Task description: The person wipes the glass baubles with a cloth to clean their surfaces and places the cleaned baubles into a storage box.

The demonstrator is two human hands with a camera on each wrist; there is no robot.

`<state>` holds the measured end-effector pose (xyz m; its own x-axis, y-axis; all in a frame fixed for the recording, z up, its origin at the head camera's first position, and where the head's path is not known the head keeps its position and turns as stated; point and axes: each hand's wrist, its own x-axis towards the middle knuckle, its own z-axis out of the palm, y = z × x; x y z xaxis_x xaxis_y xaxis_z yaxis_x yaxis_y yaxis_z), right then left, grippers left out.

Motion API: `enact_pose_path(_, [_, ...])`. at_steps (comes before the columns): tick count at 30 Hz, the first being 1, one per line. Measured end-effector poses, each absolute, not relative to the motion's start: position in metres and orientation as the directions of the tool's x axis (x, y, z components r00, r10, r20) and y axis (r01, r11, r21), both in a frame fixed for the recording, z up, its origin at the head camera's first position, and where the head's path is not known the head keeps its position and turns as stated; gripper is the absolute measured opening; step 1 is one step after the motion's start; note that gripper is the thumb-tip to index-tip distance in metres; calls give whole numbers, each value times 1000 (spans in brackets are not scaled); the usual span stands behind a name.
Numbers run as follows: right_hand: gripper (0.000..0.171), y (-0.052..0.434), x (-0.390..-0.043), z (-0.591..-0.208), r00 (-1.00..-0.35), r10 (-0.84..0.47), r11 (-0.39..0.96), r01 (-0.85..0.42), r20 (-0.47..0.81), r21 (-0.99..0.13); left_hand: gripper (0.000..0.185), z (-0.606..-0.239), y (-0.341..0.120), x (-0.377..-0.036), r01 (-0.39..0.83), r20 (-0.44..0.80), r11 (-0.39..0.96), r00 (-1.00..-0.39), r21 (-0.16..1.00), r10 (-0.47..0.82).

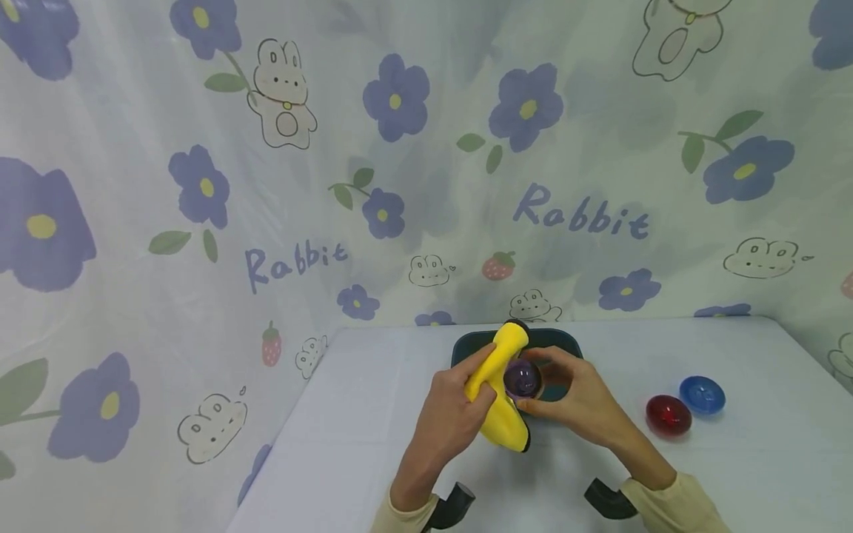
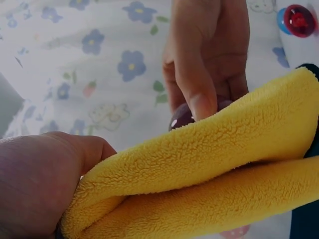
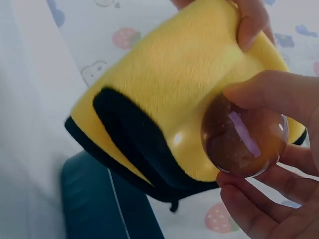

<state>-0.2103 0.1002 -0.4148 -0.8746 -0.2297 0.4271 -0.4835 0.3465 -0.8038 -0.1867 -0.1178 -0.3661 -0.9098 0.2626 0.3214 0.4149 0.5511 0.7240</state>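
A person's two hands meet near the back edge of a pale surface, above a dark teal tray (image 1: 566, 342). The left hand (image 1: 448, 411) has its fingers curled round a folded yellow cloth (image 1: 498, 385) with a black trim — the cloth stands nearly upright, its top end reaching over the tray. The right hand (image 1: 574, 397) pinches a small, glossy purple ball (image 1: 522, 378) between thumb and fingertips, and the ball is pressed against the cloth's side. In the right wrist view the ball (image 3: 244, 142) looks translucent and brownish, touching the cloth (image 3: 169, 99); the left wrist view shows only its top (image 2: 182, 117) peeking above the cloth's plush fold (image 2: 209, 169).

Towards the right edge of the surface lie two more glossy pieces, well apart from the hands — a red one (image 1: 668, 416) and, touching it behind, a blue one (image 1: 703, 394). A curtain printed with blue flowers, rabbits and strawberries (image 1: 266, 185) hangs behind.
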Motion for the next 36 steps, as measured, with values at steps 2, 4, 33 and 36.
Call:
enact_pose_path(2, [59,98,-209,-415,-863,-251,330,-502,438,-799,53,-367,-119,-187,416,322,555,-909,721,263])
enact_pose_path(4, [59,96,-208,-415,-854,-267,314,-515,446,-798,53,-367,-120,-188,418,322,561,-909,715,266])
enact_pose_path(33, [60,90,-197,-403,-878,-170,183,-475,448,-861,57,-368,-118,-195,368,192,565,-918,739,346])
enact_pose_path(36, [58,91,-197,-403,-881,-160,177,-470,446,-865,59,-367,-118,-194,350,172,575,-924,740,341])
